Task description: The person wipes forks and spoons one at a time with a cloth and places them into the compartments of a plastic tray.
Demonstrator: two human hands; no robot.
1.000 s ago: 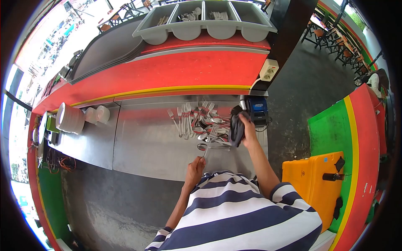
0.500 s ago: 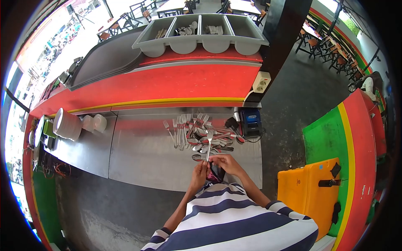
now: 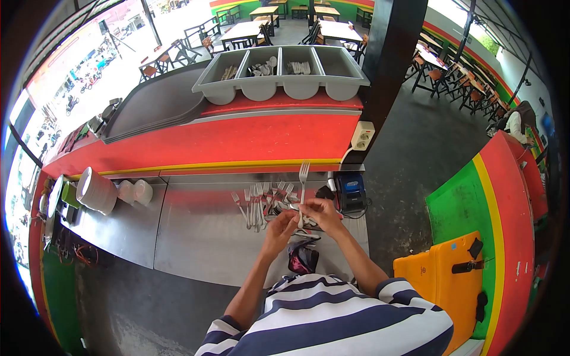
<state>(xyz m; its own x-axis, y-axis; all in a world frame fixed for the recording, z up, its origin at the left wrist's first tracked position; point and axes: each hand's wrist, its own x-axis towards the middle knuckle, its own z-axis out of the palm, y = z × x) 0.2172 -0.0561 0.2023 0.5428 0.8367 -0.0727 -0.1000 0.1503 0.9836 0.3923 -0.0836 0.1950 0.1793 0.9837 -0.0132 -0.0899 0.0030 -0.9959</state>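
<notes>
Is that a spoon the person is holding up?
No, the left hand and right hand hold a fork, its tines pointing up.

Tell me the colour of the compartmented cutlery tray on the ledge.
The plastic cutlery tray is grey; head view.

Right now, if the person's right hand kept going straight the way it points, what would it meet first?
The right hand grips the fork together with the left hand, so it would likely press into that hand first; beyond lies the cutlery pile on the counter, though depth is unclear.
</notes>
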